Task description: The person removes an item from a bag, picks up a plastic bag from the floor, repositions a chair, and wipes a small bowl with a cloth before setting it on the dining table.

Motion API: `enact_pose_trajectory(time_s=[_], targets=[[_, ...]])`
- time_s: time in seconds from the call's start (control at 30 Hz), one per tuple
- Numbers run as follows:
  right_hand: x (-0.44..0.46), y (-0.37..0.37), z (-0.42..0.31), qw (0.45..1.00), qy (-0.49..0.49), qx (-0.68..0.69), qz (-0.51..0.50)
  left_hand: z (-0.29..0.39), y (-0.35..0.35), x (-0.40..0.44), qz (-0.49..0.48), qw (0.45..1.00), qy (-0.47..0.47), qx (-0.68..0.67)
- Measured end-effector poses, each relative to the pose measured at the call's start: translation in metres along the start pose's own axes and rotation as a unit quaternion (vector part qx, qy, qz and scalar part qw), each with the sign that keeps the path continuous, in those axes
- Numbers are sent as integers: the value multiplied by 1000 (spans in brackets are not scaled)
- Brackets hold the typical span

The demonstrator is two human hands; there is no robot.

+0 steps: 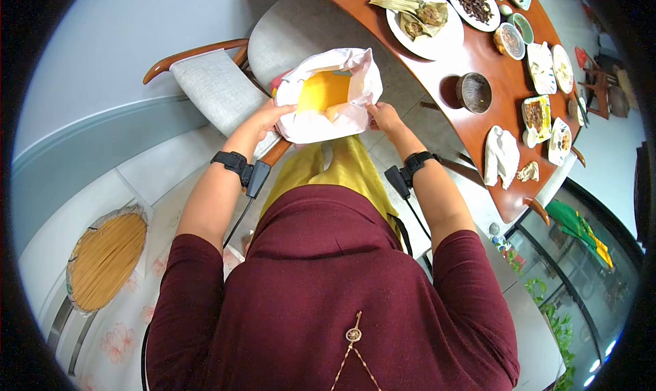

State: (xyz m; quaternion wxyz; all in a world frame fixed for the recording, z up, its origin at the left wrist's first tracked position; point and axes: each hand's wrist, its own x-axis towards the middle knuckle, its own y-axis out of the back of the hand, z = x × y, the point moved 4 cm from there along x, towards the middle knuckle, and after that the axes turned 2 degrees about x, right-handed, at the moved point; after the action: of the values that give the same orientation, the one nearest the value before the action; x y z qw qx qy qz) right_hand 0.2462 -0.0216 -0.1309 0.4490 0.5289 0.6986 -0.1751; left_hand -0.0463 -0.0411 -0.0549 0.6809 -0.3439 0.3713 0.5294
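Observation:
A white, pinkish bag with a crumpled, folded-over rim is held up in front of me, its mouth wide and facing me. Inside it shows a yellow surface; whether this is lining or contents I cannot tell. My left hand pinches the left side of the rim, thumb on the inner face. On the opposite side my right hand grips the edge between thumb and fingers. The bag's underside is hidden from view.
A grey cushioned chair stands behind and left of the bag. At right, a wooden table carries a plate with leaf wrappers, a dark bowl, a white cloth and several dishes. A round woven piece lies lower left.

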Motion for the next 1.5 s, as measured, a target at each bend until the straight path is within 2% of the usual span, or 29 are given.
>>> enact_pose_trajectory(time_s=[0.83, 0.97, 1.3, 1.43, 1.5], targets=[[2, -2, 3, 1000, -7, 29, -4, -3, -1, 5, 15, 999, -28, -17], [0, -2, 0, 1000, 3, 29, 5, -7, 2, 10, 5, 999, -39, 28], [-1, -2, -4, 1000, 28, 4, 8, -5, 11, 16, 25, 998, -51, 12], [-3, -2, -4, 1000, -5, -7, -27, -1, 11, 13, 28, 998, -53, 25], [-1, -3, -3, 999, 31, 31, 11, 1, 9, 11, 27, 998, -53, 27]])
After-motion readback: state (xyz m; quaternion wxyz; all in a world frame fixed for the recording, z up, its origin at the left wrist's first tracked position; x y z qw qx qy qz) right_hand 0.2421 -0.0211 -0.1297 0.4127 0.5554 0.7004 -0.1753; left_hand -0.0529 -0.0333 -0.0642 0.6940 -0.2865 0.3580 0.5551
